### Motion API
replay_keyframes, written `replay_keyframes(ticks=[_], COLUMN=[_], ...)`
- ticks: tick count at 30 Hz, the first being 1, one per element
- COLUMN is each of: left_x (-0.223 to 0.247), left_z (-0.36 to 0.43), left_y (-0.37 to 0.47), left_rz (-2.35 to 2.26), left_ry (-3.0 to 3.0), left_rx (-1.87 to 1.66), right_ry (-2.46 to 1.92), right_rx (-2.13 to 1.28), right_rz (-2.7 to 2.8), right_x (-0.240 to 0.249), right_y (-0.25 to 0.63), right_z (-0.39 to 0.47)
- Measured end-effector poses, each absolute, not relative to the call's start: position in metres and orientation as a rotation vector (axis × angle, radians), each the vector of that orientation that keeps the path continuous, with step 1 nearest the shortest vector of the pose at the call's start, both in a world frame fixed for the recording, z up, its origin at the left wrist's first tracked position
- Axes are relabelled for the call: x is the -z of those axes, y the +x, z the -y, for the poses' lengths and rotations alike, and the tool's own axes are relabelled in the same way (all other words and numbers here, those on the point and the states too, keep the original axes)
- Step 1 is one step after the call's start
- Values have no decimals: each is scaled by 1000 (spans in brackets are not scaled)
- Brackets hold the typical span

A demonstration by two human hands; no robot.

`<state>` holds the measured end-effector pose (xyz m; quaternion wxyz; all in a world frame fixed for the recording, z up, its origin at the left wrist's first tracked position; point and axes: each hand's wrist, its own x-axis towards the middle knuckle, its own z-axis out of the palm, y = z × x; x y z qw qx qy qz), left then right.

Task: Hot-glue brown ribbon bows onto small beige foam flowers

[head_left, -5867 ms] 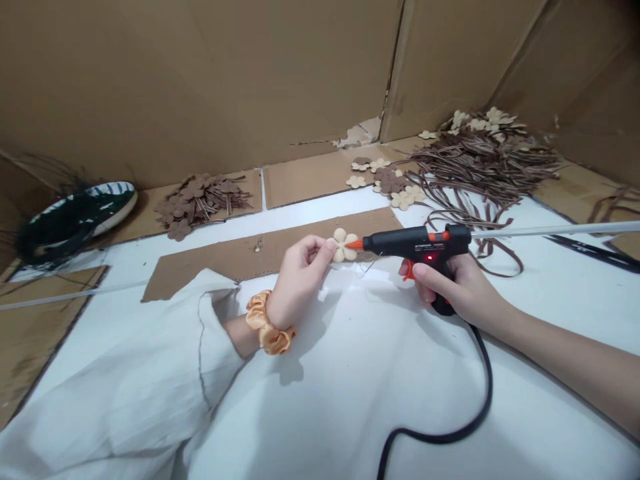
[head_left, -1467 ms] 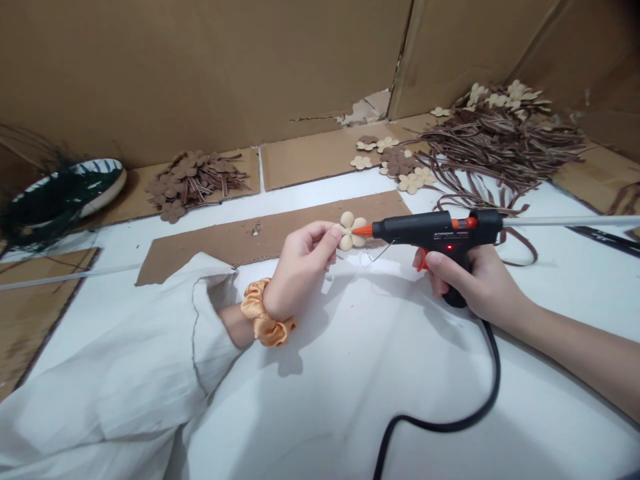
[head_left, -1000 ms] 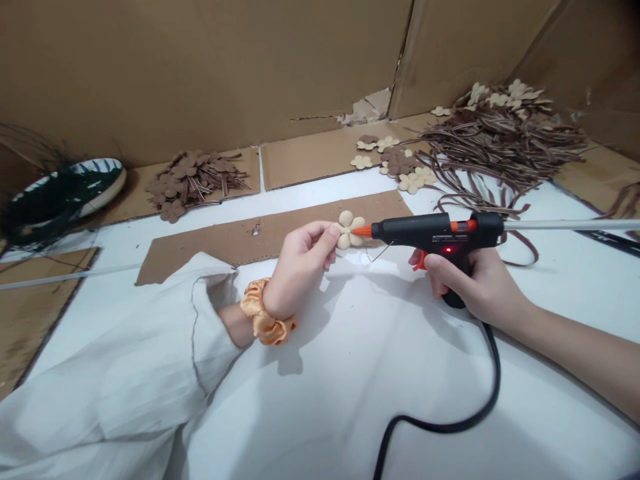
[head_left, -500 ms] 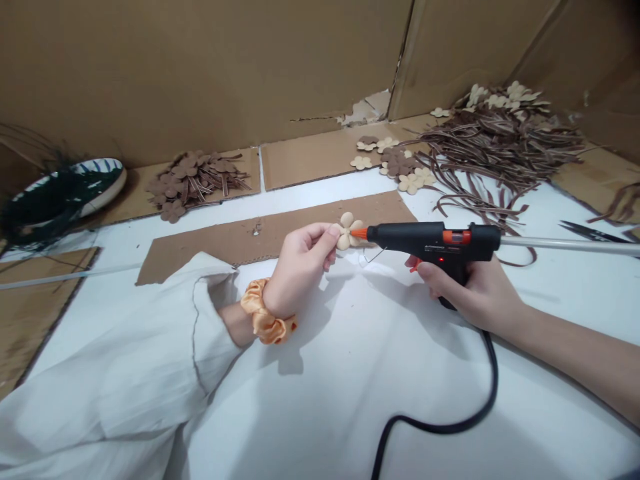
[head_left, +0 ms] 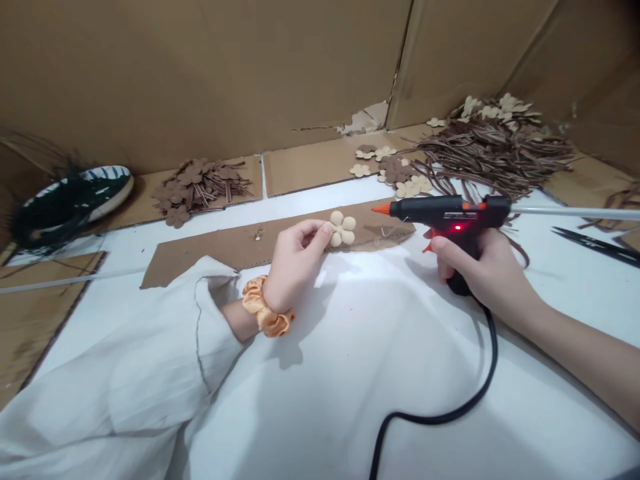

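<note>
Between the thumb and fingers of my left hand (head_left: 299, 260) is a cream flower cutout (head_left: 343, 229) with rounded petals, held by its left edge. My right hand (head_left: 493, 273) grips a black hot glue gun (head_left: 435, 209) by its handle, fingers near the orange trigger. The gun's orange nozzle (head_left: 381, 209) points left, a short gap to the right of the flower. A red light glows on its side, and a long glue stick (head_left: 575, 212) sticks out of its back. Under the flower lies a cardboard strip (head_left: 210, 247).
Brown flower cutouts (head_left: 193, 175) are heaped at the back left, beside a dish (head_left: 107, 193) holding dark green strands. Brown strips (head_left: 495, 153) pile up at the back right near cream flowers (head_left: 413, 187). Black tweezers (head_left: 595, 245) lie at right. The gun's cord (head_left: 440, 419) curves across the white table.
The glue gun has pulled up and right, and its nozzle is now off the flower's centre. My left hand, still pinching the flower, has shifted slightly left.
</note>
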<state>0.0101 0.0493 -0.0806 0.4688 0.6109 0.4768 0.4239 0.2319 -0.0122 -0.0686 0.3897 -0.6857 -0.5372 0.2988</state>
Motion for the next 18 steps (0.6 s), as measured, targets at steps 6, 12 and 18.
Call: replay_keyframes(ticks=[6, 12, 18], left_x=[80, 77, 83], left_z=[-60, -69, -75], left_y=[2, -3, -10], left_rz=[-1489, -1659, -1676], left_ry=[1812, 2018, 2059], left_rx=[-977, -802, -745], right_ry=[-1792, -1939, -2173], right_rx=[-908, -783, -483], right_rz=[1411, 1558, 1867], right_x=[75, 77, 75], right_y=[237, 239, 244], right_z=[0, -2, -2])
